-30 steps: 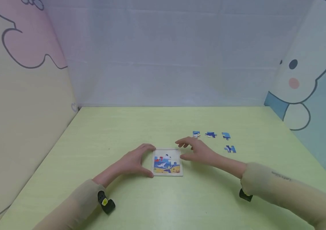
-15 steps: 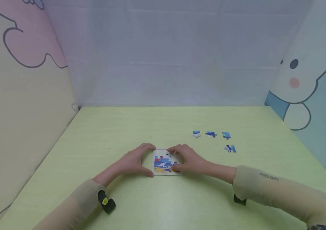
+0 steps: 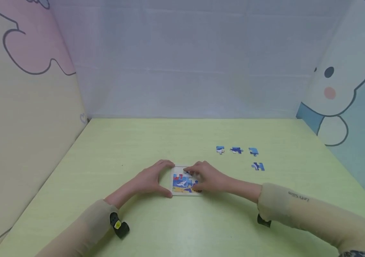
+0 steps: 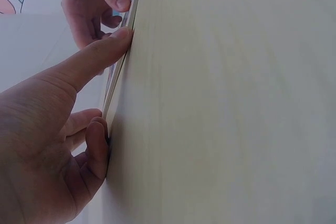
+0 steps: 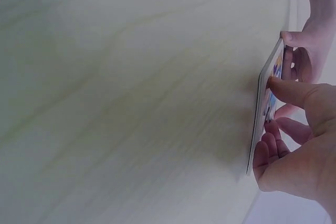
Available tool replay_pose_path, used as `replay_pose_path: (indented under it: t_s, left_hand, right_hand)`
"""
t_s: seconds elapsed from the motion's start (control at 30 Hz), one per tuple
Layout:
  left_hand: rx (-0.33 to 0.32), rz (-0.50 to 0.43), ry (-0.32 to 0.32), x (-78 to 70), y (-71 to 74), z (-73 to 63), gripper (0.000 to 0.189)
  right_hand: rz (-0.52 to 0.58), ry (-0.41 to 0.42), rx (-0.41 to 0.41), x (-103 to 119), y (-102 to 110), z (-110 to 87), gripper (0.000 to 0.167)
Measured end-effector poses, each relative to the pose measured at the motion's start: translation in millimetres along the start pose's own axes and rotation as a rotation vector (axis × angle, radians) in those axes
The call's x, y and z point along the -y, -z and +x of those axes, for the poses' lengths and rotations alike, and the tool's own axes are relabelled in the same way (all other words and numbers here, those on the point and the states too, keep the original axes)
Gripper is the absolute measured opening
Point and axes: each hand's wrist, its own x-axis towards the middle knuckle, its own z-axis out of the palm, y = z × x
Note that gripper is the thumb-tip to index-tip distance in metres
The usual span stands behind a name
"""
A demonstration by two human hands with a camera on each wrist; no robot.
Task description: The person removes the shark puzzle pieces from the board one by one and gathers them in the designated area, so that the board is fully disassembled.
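Observation:
A small square jigsaw puzzle in a pale tray (image 3: 187, 195) lies on the table, partly filled with sea-picture pieces. My left hand (image 3: 150, 180) holds its left side, thumb at the near corner and fingers at the far one. In the left wrist view the thumb lies along the tray's edge (image 4: 119, 72). My right hand (image 3: 212, 179) is over the tray's right half, fingers bent. Its index finger touches a puzzle piece (image 3: 187, 172) near the top, with the thumb lower down over the pieces. Whether it pinches the piece is hard to tell. The right hand hides the tray's right side.
Several loose blue-and-white pieces lie behind and to the right of the tray, among them a near one (image 3: 258, 166) and a far one (image 3: 220, 150). Beyond the green table (image 3: 131, 142) stand a plain back wall and cartoon-printed side panels.
My right hand has come left and down from beside the tray onto its pieces, its index finger now at an upper piece. My left hand and the loose pieces stay put.

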Motion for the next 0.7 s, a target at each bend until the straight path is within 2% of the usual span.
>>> replay_pose_path:
  t_s: [0.2,0.43,0.53,0.7]
  left_hand:
    - [-0.002,0.01,-0.001,-1.0,1.6,-0.7,0.096]
    - [-0.002,0.005,-0.002,-1.0,2.4,-0.7,0.096]
    - [-0.002,0.0,-0.001,-0.2,1.7,-0.8,0.096]
    - [0.001,-0.006,0.0,0.1,0.8,-0.5,0.096]
  right_hand:
    - [-0.061,0.089,0.043,-0.2,3.5,2.7,0.05]
    - [-0.065,0.082,0.051,-0.4,4.5,3.2,0.043]
    - [-0.061,0.079,0.044,0.2,3.5,2.3,0.048]
    - [-0.031,0.032,0.024,2.0,1.8,1.8,0.067]
